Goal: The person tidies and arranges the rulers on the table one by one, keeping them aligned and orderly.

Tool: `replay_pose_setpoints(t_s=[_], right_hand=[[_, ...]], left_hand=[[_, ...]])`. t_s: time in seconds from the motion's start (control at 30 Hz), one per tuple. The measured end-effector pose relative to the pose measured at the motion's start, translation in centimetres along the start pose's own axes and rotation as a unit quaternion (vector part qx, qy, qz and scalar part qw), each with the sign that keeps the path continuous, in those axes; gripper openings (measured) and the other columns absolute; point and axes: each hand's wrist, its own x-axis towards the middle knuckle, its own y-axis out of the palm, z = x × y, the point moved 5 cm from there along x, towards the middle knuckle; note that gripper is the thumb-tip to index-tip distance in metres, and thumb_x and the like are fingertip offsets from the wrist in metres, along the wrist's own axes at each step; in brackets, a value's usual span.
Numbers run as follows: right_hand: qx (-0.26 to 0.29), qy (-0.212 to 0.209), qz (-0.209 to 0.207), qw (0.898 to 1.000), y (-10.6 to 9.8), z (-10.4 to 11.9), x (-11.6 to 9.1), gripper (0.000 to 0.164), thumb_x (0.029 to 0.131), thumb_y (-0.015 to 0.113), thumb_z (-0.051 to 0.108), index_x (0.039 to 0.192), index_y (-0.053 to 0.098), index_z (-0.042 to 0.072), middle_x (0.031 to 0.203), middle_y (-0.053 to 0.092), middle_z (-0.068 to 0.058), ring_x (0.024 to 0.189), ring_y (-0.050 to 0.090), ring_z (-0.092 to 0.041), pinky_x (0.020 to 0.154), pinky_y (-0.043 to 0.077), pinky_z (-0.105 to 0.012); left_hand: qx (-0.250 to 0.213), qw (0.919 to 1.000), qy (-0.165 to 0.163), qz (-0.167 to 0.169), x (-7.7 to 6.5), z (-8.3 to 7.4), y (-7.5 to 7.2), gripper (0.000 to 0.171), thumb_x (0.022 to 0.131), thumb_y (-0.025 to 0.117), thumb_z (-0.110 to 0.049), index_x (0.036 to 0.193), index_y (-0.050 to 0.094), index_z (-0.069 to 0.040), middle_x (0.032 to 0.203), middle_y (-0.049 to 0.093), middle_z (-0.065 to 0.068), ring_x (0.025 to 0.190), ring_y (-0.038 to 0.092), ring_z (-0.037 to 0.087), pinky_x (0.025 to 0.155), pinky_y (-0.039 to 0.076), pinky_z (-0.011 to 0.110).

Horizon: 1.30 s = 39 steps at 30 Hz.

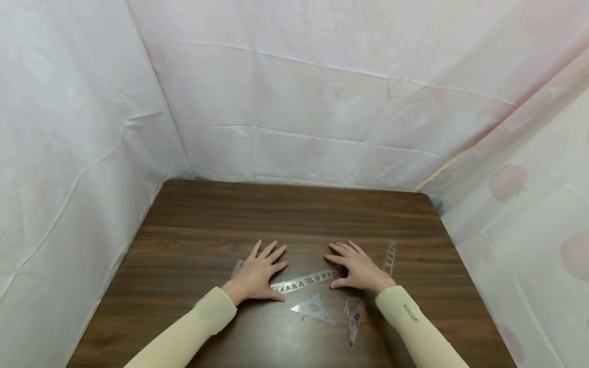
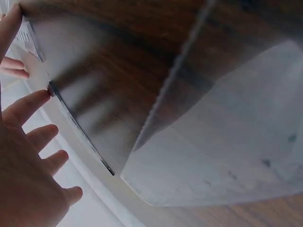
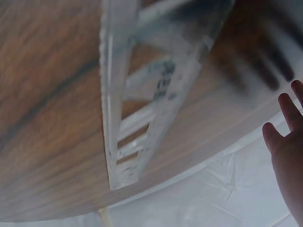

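Note:
In the head view, a clear ruler with cut-out shapes lies slantwise between the hands. My left hand spreads its fingers over the ruler's left end, thumb beside it. Part of another clear piece shows from beneath that hand. My right hand has fingers spread at the ruler's right end; contact there cannot be told. Right of it is a second clear ruler with round holes, partly hidden by the hand. Nearer me lie a clear set square and a pinkish set square.
All of this lies on a dark wood-grain table with rounded far corners. Pale curtains hang along its back and both sides. In the left wrist view, a large see-through sheet with a toothed edge looms close to the camera.

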Motion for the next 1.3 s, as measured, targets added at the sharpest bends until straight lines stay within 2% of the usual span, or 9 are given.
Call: replay_pose_setpoints(t_s=[0.37, 0.73, 0.9, 1.13, 1.3], right_hand=[[0.026, -0.010, -0.004, 1.000, 0.3, 0.5, -0.2, 0.067, 0.085, 0.079, 0.052, 0.143, 0.064, 0.021, 0.164, 0.042, -0.013, 0.152, 0.038, -0.038, 0.125, 0.024, -0.061], [0.069, -0.007, -0.044, 0.997, -0.1, 0.7, -0.5, 0.046, 0.086, 0.082, 0.036, 0.129, 0.074, 0.021, 0.159, 0.048, -0.013, 0.147, 0.043, -0.040, 0.117, 0.033, -0.065], [0.096, 0.001, -0.053, 0.994, -0.1, 0.5, -0.5, 0.040, 0.085, 0.083, 0.031, 0.124, 0.077, 0.021, 0.159, 0.049, -0.013, 0.148, 0.042, -0.041, 0.116, 0.032, -0.067], [0.109, -0.004, -0.057, 0.992, -0.1, 0.5, -0.4, 0.036, 0.084, 0.084, 0.029, 0.118, 0.079, 0.018, 0.157, 0.052, -0.012, 0.147, 0.044, -0.039, 0.119, 0.030, -0.066], [0.123, 0.003, -0.052, 0.991, 0.0, 0.7, -0.6, 0.031, 0.086, 0.082, 0.028, 0.115, 0.079, 0.019, 0.157, 0.052, -0.010, 0.148, 0.042, -0.040, 0.119, 0.029, -0.067]], left_hand=[[0.004, 0.9998, 0.019, 0.007, 0.1, -0.4, 0.5, 0.079, 0.084, 0.063, -0.078, 0.145, 0.061, -0.028, 0.169, 0.034, 0.006, 0.158, 0.027, 0.035, 0.125, 0.014, 0.068], [-0.048, 0.9971, 0.057, -0.017, 0.1, -0.8, 0.4, 0.063, 0.087, 0.071, -0.062, 0.139, 0.067, -0.025, 0.164, 0.044, 0.007, 0.155, 0.034, 0.037, 0.122, 0.018, 0.069], [-0.069, 0.9954, 0.063, -0.021, 0.3, -0.9, 0.7, 0.055, 0.088, 0.073, -0.057, 0.135, 0.070, -0.027, 0.164, 0.044, 0.004, 0.155, 0.034, 0.034, 0.123, 0.018, 0.067], [-0.101, 0.9917, 0.075, -0.027, 0.4, -1.1, 1.0, 0.052, 0.087, 0.076, -0.050, 0.132, 0.073, -0.023, 0.161, 0.047, 0.005, 0.153, 0.035, 0.036, 0.122, 0.021, 0.068], [-0.121, 0.9904, 0.067, -0.008, 0.4, -1.1, 1.2, 0.052, 0.089, 0.076, -0.048, 0.134, 0.071, -0.023, 0.162, 0.046, 0.004, 0.155, 0.033, 0.034, 0.123, 0.020, 0.066]])
